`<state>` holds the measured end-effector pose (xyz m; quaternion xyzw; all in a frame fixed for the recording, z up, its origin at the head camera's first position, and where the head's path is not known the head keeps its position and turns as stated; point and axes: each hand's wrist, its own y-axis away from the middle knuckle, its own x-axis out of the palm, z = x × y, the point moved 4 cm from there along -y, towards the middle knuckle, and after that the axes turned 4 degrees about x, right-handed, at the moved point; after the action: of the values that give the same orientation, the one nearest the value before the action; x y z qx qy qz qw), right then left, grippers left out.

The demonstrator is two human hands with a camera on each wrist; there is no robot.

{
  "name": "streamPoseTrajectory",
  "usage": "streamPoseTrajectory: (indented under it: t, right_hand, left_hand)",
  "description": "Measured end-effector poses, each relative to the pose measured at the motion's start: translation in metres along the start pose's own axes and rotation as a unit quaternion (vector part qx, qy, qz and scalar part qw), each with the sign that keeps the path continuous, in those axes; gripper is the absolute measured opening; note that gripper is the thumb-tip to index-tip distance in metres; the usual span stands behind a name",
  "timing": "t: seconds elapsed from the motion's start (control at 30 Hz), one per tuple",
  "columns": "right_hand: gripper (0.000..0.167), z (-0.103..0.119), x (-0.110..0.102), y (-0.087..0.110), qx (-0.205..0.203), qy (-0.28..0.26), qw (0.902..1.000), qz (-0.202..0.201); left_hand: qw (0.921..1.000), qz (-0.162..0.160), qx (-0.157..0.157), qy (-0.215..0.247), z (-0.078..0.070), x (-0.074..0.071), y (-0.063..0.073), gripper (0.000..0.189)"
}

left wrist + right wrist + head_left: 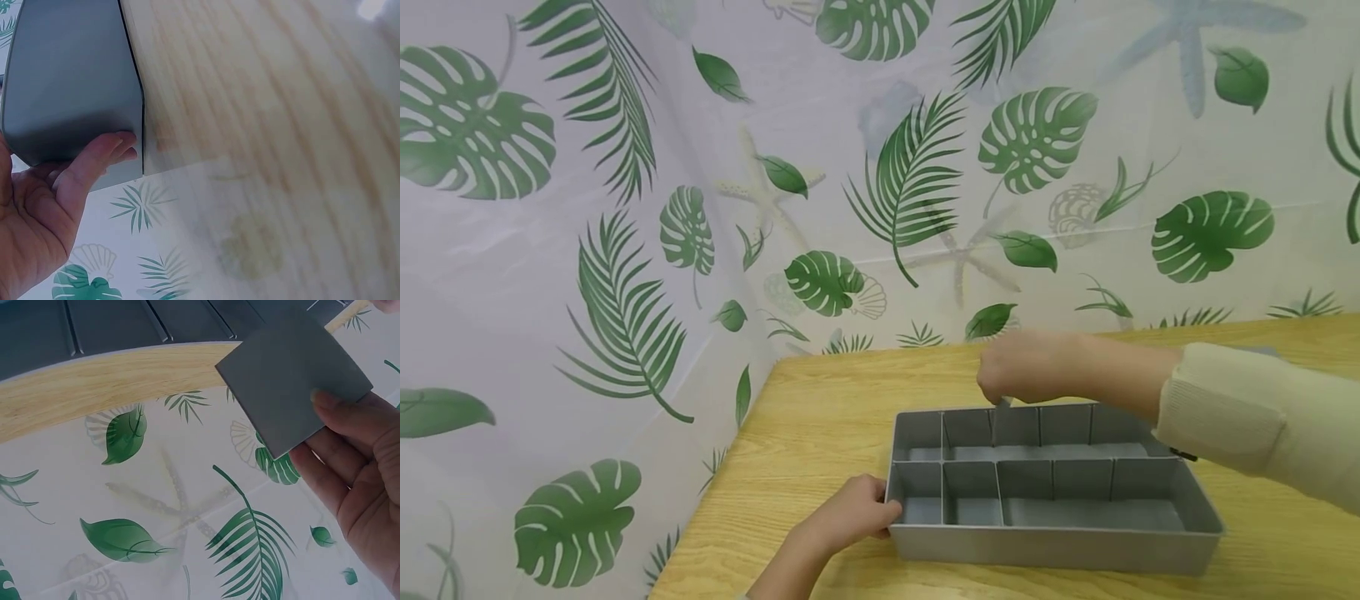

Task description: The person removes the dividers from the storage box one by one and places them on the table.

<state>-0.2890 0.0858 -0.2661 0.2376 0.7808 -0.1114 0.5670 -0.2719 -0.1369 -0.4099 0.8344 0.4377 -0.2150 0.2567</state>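
A grey divided storage box (pixel 1045 546) sits on the wooden table, with a partition running along its length. My left hand (pixel 853 512) grips the box's left end, thumb at the front corner; in the left wrist view its fingers (pixel 94 164) bend round the grey wall. Above the back row, my right hand (pixel 1026 367) pinches a thin grey divider plate (pixel 290 387) between thumb and fingers. The plate's lower part reaches down into the back row, near the second slot from the left. Whether it sits in the slot I cannot tell.
Cross dividers (pixel 972 493) stand at the left of the front row, and its right part is one long space with slotted walls. Leaf-patterned sheeting (pixel 910 208) rises behind and left of the wooden table (pixel 797 425). Something grey (pixel 1258 351) shows behind the right sleeve.
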Motion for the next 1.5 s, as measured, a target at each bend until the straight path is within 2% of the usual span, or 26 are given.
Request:
streamPoseTrajectory:
  t: [0.17, 0.4, 0.63, 0.77, 1.0, 1.13, 1.23, 1.5]
  right_hand:
    - [0.018, -0.002, 0.001, 0.012, 0.013, 0.019, 0.9996, -0.018]
    - [0.020, -0.002, 0.004, 0.030, 0.070, 0.000, 0.9971, -0.029]
    - [0.030, 0.001, 0.003, 0.047, 0.070, 0.005, 0.9948, -0.074]
    - [0.034, -0.001, 0.005, 0.057, 0.083, 0.017, 0.9941, -0.068]
    - [0.032, -0.008, 0.008, 0.076, 0.142, -0.008, 0.9898, -0.008]
    - [0.029, -0.012, 0.006, 0.089, 0.160, -0.011, 0.9868, -0.023]
    - [0.030, -0.015, 0.003, 0.098, 0.172, 0.007, 0.9843, -0.041]
    - [0.031, -0.024, 0.006, 0.120, 0.208, 0.016, 0.9776, -0.029]
  left_hand:
    - [1.0000, 0.000, 0.001, -0.001, 0.000, 0.001, 0.000, 0.023]
    - [1.0000, 0.003, 0.001, 0.002, 0.001, 0.001, -0.002, 0.024]
    - [1.0000, 0.008, 0.002, 0.002, 0.001, -0.001, -0.001, 0.026]
    - [1.0000, 0.008, 0.003, -0.001, 0.000, -0.001, 0.000, 0.025]
    - [1.0000, 0.009, 0.004, 0.001, -0.001, -0.001, 0.000, 0.026]
    - [1.0000, 0.006, 0.006, -0.001, -0.001, -0.001, 0.001, 0.026]
    - [0.9999, 0.005, 0.008, -0.004, -0.001, -0.001, 0.001, 0.026]
    - [1.0000, 0.004, 0.006, -0.003, -0.001, 0.000, 0.000, 0.027]
